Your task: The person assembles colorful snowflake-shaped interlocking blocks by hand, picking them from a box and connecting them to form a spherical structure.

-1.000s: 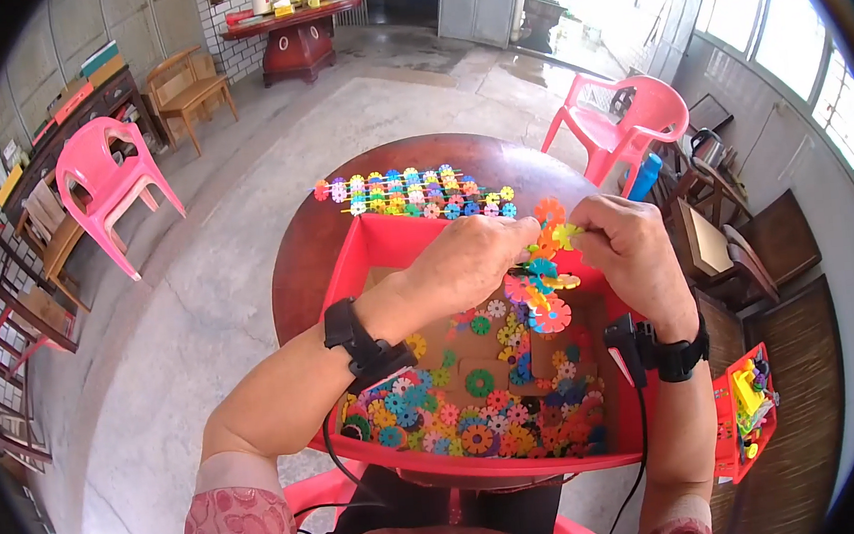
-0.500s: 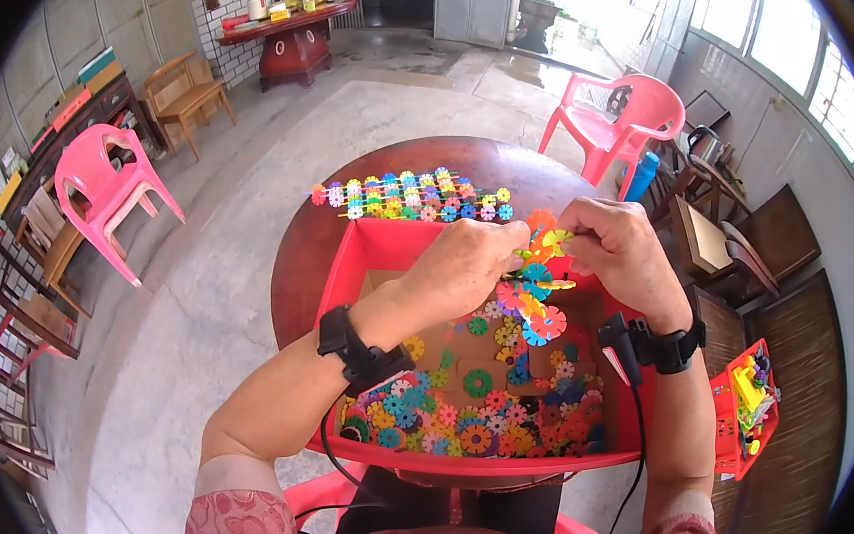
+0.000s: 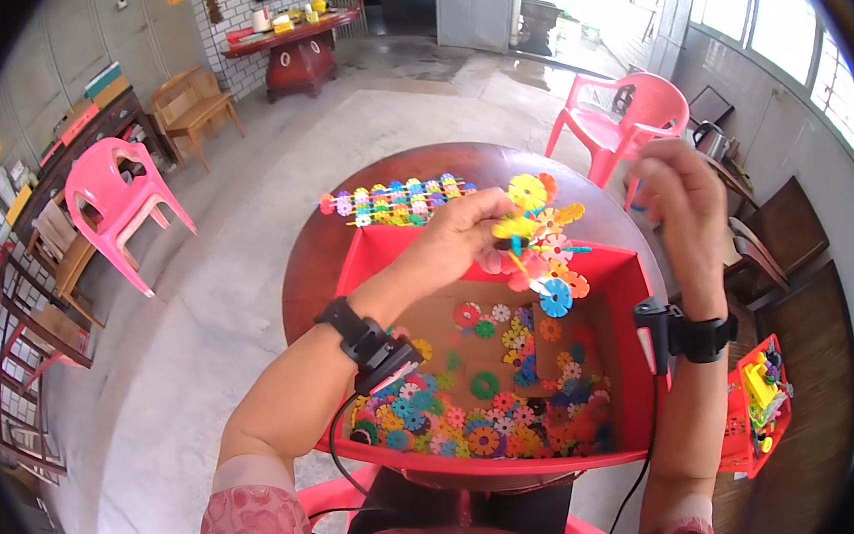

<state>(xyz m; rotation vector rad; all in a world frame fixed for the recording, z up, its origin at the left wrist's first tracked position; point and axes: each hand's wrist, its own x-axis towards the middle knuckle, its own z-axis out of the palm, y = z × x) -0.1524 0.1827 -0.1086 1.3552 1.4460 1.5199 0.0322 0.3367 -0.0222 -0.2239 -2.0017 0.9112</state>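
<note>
Above the far right part of the red box, my left hand pinches a cluster of joined snowflake discs. The cluster has yellow, orange, pink and blue notched discs set at different angles. My right hand is apart from it, raised to the right past the box's edge. Its fingers are loosely bent and somewhat blurred, with nothing visible in them. Many loose snowflake discs in mixed colours lie inside the box, thickest along its near side. Behind the box, a flat row-built assembly of discs and thin sticks lies on the table.
The box stands on a round brown table. Pink plastic chairs stand at the left and far right. A red basket of coloured toys is to my right. Cables hang from both wrist straps.
My right hand has let go of the disc cluster and moved up and right. The cluster stays in my left hand, turned, with a yellow disc now on top.
</note>
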